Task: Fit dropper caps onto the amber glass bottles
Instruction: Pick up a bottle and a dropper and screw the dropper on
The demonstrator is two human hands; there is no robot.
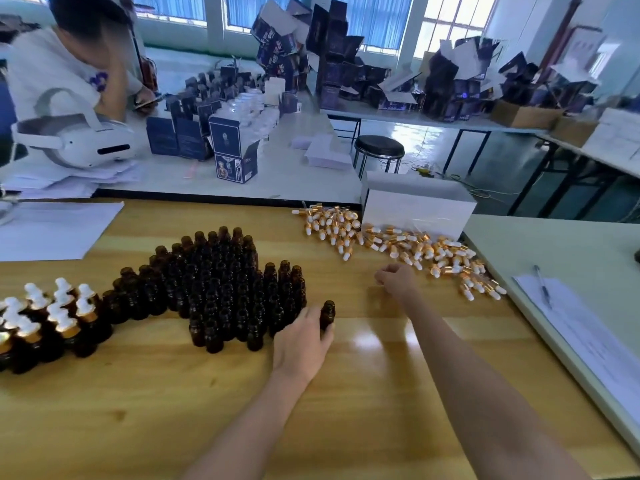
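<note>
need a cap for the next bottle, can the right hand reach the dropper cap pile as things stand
Probably yes: the right hand sits just short of the loose dropper caps, with only bare wooden table between them. Its grip is curled shut, so it may already hold one.

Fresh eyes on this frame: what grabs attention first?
A dense block of uncapped amber bottles fills mid-table, with capped bottles at the left edge. A scattered pile of gold-and-white dropper caps lies far right, by a white box. The left hand holds a single bottle beside the block; the right hand, curled, is near the caps.
</note>
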